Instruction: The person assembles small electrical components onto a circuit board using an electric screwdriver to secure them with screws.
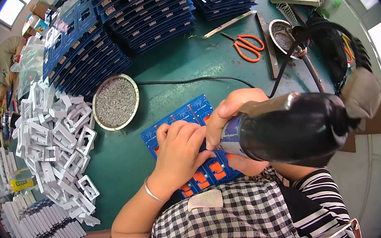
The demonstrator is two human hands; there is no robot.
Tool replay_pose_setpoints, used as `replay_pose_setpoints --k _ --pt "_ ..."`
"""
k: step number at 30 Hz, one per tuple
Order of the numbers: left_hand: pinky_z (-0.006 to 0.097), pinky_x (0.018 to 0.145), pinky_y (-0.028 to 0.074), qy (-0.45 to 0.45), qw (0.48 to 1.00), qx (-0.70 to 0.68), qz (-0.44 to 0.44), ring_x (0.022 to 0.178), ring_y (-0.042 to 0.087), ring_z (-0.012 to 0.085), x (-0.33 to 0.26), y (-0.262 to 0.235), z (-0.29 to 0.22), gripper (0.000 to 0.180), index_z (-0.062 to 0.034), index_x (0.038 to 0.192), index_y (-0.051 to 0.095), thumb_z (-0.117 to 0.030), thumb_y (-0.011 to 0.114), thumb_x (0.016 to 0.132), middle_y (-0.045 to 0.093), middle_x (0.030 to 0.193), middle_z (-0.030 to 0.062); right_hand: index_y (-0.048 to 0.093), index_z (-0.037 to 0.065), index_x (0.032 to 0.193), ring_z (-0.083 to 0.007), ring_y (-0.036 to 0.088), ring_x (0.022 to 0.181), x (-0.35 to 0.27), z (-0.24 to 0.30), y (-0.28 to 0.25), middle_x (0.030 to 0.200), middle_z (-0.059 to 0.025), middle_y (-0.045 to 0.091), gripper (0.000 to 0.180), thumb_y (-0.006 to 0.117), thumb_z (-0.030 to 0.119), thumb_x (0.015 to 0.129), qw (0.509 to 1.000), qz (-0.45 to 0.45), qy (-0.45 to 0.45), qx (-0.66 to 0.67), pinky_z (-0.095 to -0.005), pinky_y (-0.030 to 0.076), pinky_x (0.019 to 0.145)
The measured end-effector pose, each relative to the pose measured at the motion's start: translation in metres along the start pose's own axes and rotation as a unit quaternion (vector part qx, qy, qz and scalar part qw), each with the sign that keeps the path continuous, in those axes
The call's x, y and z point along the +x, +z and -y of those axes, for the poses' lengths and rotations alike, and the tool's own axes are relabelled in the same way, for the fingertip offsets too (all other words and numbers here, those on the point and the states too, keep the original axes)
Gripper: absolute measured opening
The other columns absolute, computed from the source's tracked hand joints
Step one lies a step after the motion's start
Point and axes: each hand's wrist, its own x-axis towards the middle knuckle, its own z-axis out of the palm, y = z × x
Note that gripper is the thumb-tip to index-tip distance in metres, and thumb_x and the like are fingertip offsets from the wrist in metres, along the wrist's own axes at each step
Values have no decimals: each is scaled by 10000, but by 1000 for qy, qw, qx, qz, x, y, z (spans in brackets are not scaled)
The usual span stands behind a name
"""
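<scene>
A blue circuit board panel (198, 103) with orange plastic parts (217, 168) lies on the green table close to my body. My left hand (178, 153) rests on the panel, its fingers curled and pressed together; whatever the fingertips hold is hidden. Wrapped round the front of a black electric screwdriver (290, 128) is my right hand (236, 106), partly covered by the tool's body. The screwdriver points down at the panel beside my left fingers, and its tip is out of sight.
Left of the panel stand a round dish of small screws (116, 103) and a heap of white plastic frames (59, 143). Stacked blue boards (146, 18) line the back. Orange-handled scissors (249, 47), a metal bar (266, 44) and another dish (280, 36) lie far right. A black cord (195, 79) crosses the table.
</scene>
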Motion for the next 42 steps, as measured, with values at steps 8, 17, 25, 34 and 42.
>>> replay_pose_setpoints --k 8,17,25,34,42 --pt "436 925 299 -4 1000 13 26 1111 454 241 -13 -6 8 591 -100 1123 557 -324 795 632 531 1141 29 538 -65 1189 -293 641 946 24 -4 18 1090 -193 618 852 897 353 539 997 -16 -63 -29 -352 503 824" --pt "434 925 296 3 999 -33 11 1106 453 246 -27 13 21 545 -83 1087 564 -269 790 627 531 1105 44 564 -11 1116 -267 658 850 30 12 33 1021 -152 639 676 841 236 551 990 11 132 43 -329 510 799" --pt "427 912 368 9 998 -40 -37 1042 542 295 -20 -25 28 477 -76 1078 611 -301 764 686 599 1077 97 405 86 1244 -212 574 657 31 3 5 768 -79 536 544 613 382 838 970 -161 0 184 -359 480 649" --pt "415 734 469 -127 955 228 -143 886 585 308 0 -68 129 105 -88 889 676 -120 644 794 619 888 86 393 93 1273 -196 541 625 10 29 23 793 -67 540 511 501 421 897 935 -199 55 288 -346 421 606" --pt "425 723 468 -140 959 214 -123 847 606 282 7 -70 130 86 -90 803 645 -176 645 795 631 799 56 375 61 1287 -166 519 588 10 38 36 773 -63 515 567 531 424 881 959 -172 25 224 -309 391 558"
